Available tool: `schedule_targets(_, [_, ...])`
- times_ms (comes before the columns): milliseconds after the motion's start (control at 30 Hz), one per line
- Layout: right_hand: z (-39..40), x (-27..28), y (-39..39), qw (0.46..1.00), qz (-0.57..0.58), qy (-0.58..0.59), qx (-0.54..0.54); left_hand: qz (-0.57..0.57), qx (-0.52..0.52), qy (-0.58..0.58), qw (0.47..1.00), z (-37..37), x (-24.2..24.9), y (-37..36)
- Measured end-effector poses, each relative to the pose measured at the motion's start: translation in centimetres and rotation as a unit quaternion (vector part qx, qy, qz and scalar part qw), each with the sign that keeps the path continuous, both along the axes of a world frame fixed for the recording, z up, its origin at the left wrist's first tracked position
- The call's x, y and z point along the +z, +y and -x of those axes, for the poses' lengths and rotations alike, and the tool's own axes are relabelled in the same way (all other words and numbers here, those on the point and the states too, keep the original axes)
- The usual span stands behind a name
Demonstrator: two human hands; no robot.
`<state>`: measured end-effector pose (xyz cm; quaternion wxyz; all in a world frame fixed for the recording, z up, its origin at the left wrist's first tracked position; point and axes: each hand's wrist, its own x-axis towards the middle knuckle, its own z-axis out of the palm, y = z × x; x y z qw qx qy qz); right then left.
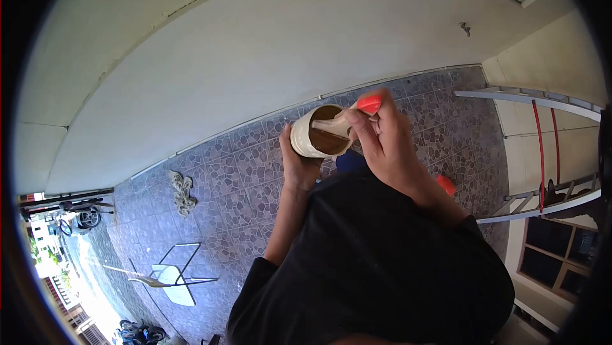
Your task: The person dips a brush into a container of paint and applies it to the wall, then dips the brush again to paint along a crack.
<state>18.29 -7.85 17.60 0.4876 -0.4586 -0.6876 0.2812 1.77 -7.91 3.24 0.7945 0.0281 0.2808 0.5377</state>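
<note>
My left hand (301, 165) is wrapped round the side of a cream-coloured can (302, 139), which is tilted so its open mouth faces right. Brownish liquid (326, 142) shows inside. In my right hand (380, 129) is a tool with a red-orange handle end (369, 104), pinched between thumb and fingers. The tool's pale, flat part (331, 125) reaches into the can's mouth; its tip lies inside the rim.
A pale wall (255, 64) rises beyond the patterned tile floor (248, 179). A crumpled cloth (182, 193) and a folding chair (175, 284) are at left. A ladder (542, 96) stands at right, and a red-orange object (445, 185) is behind my right forearm.
</note>
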Motion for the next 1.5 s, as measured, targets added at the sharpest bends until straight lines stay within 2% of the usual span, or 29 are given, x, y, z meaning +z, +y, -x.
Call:
schedule_targets(33, [-0.2, 0.0, 0.2, 0.996, 0.074, 0.044, -0.032, 0.025, -0.024, 0.011, 0.999, -0.1, 0.3, 0.4])
schedule_targets(100, [-0.7, 0.1, 1.1, 0.996, 0.065, 0.017, -0.052, 0.019, -0.032, 0.013, 0.999, -0.3, 0.5, 1.1])
schedule_targets(167, [-1.1, 0.0, 1.9, 0.983, 0.133, 0.100, -0.073, 0.013, -0.042, 0.019, 0.999, -0.5, 0.8, 1.8])
schedule_targets(233, [-2.1, -0.4, 2.6, 0.983, 0.136, 0.105, -0.068, 0.009, -0.048, 0.025, 0.999, -0.6, 1.8, 2.5])
schedule_targets(300, [-2.7, -0.5, 3.2, 0.967, 0.174, 0.180, -0.047, 0.006, -0.052, 0.033, 0.998, -0.7, 2.1, 3.1])
schedule_targets(333, [-3.3, -0.7, 3.4, 0.967, 0.172, 0.181, -0.048, -0.007, -0.053, 0.039, 0.998, -0.7, 1.8, 3.5])
schedule_targets(433, [-4.3, -1.0, 3.8, 0.974, 0.183, 0.135, -0.007, -0.017, -0.060, 0.056, 0.996, -0.9, 1.7, 4.3])
schedule_targets(500, [-4.2, -1.0, 3.8, 0.991, 0.100, 0.089, -0.013, -0.015, -0.066, 0.066, 0.996, -1.2, 1.9, 4.7])
schedule_targets(533, [-4.1, -0.8, 3.8, 0.991, 0.099, 0.089, -0.015, 0.001, -0.067, 0.071, 0.995, -1.5, 2.2, 4.8])
schedule_targets(600, [-4.0, -0.3, 4.0, 0.996, 0.017, -0.057, -0.067, 0.015, -0.071, 0.075, 0.995, -2.0, 2.3, 5.0])
schedule_targets(700, [-3.8, -1.2, 4.5, 0.987, -0.024, -0.122, -0.103, 0.003, -0.085, 0.078, 0.993, -2.6, 1.9, 5.3])
schedule_targets(833, [-3.8, -1.6, 5.2, 0.984, 0.004, -0.112, -0.139, -0.001, -0.096, 0.079, 0.992, -3.2, 1.8, 5.8])
schedule_targets(933, [-4.5, -1.1, 5.7, 0.991, -0.015, -0.060, -0.118, 0.005, -0.101, 0.065, 0.993, -3.3, 1.6, 6.3])
schedule_targets(1000, [-5.5, -0.2, 5.7, 0.992, 0.093, 0.004, -0.079, 0.002, -0.107, 0.053, 0.993, -3.3, 1.5, 6.5])
schedule_targets(1033, [-5.9, 0.0, 5.8, 0.993, 0.092, 0.003, -0.077, 0.012, -0.101, 0.054, 0.993, -3.3, 1.5, 6.6])
schedule_targets(1100, [-6.6, 0.3, 6.1, 0.983, 0.129, 0.122, -0.054, 0.020, -0.096, 0.054, 0.994, -3.2, 1.3, 6.8])
schedule_targets(1233, [-7.9, 1.0, 6.5, 0.973, 0.178, 0.129, -0.067, 0.004, -0.104, 0.046, 0.993, -3.2, 1.0, 7.0])
schedule_targets(1300, [-8.3, 1.6, 6.7, 0.946, 0.230, 0.211, -0.086, 0.010, -0.100, 0.048, 0.994, -3.3, 1.1, 7.2])
schedule_targets(1333, [-8.6, 1.3, 6.8, 0.947, 0.229, 0.210, -0.085, 0.006, -0.107, 0.043, 0.993, -3.3, 1.1, 7.3])
schedule_targets(1400, [-9.5, -0.1, 7.1, 0.918, 0.210, 0.330, -0.071, 0.000, -0.111, 0.037, 0.993, -3.5, 1.4, 7.5])
schedule_targets(1500, [-9.9, -1.1, 7.3, 0.907, 0.190, 0.374, -0.042, 0.019, -0.098, 0.036, 0.994, -4.2, 2.4, 7.9])
